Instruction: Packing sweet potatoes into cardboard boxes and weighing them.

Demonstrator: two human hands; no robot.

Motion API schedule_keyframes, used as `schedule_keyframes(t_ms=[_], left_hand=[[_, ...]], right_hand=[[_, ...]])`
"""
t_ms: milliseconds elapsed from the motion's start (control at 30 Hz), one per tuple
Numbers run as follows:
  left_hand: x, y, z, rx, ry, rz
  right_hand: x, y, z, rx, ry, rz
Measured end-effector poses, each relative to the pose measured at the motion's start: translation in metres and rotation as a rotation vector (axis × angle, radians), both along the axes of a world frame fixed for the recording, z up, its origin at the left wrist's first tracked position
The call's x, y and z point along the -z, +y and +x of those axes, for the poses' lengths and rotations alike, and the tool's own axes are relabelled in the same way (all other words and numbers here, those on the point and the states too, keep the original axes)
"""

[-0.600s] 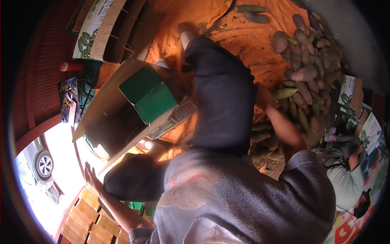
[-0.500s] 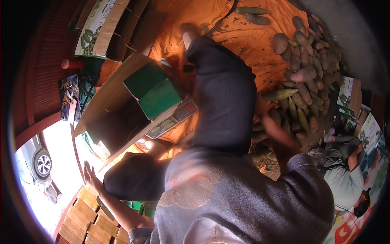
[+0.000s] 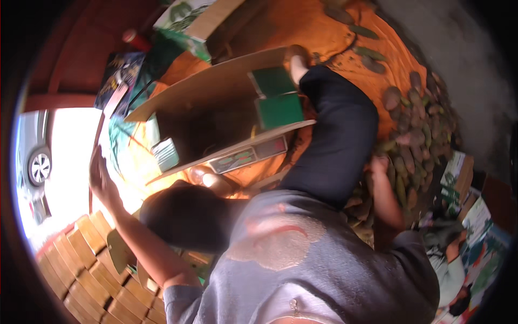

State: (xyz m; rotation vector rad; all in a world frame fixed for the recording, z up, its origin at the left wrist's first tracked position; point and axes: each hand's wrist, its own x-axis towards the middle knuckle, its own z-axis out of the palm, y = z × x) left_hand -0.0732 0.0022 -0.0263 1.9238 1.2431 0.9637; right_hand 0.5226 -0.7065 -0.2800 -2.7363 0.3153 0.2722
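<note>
My left hand (image 3: 102, 181) is raised in front of the bright doorway at the left, fingers stretched and nothing in it. To its right stands a large open cardboard box (image 3: 216, 78), its inside dark, with green panels (image 3: 280, 110) at the right end. My right hand (image 3: 379, 163) is low beside my right knee, at the near left edge of a heap of long green and muddy brown root vegetables (image 3: 415, 143). It is blurred and partly hidden, so I cannot make out whether it holds one.
A scale's control panel (image 3: 237, 160) shows along the box's near side. Orange sheeting (image 3: 334, 46) covers the floor. Stacked brown cartons (image 3: 89, 270) fill the lower left. Another person (image 3: 448, 275) sits at the right. A car (image 3: 38, 162) stands outside.
The view has swung, shifting the scene. My right arm, blurred over the heap before, is now drawn in close beside my knee. My left hand has risen, still spread.
</note>
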Motion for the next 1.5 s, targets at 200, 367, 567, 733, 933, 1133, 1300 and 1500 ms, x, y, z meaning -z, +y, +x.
schedule_keyframes(t_ms=[200,367,567,733,933,1133,1300,1500], left_hand=[[-0.09,-0.046,0.098,0.344,0.226,0.357],[-0.07,-0.049,0.113,0.549,0.389,0.369],[-0.048,-0.052,0.095,0.564,0.554,0.42],[-0.049,-0.052,0.072,0.42,0.597,0.384],[-0.063,-0.049,0.051,0.306,0.537,0.318],[-0.059,-0.042,0.045,0.318,0.505,0.299],[-0.056,-0.041,0.039,0.314,0.503,0.274],[-0.052,-0.042,0.043,0.331,0.511,0.273]], right_hand=[[-0.248,0.164,0.016,0.222,0.079,1.284],[-0.394,0.273,-0.032,-0.211,0.39,1.912],[-0.438,0.464,-0.107,-1.065,0.819,1.376],[-0.417,0.565,-0.218,-1.463,0.688,0.689],[-0.346,0.627,-0.28,-1.852,0.611,-0.539],[-0.231,0.63,-0.285,-1.775,0.604,-0.86],[-0.206,0.629,-0.271,-1.658,0.627,-0.986],[-0.217,0.623,-0.258,-1.848,0.628,-1.074]])
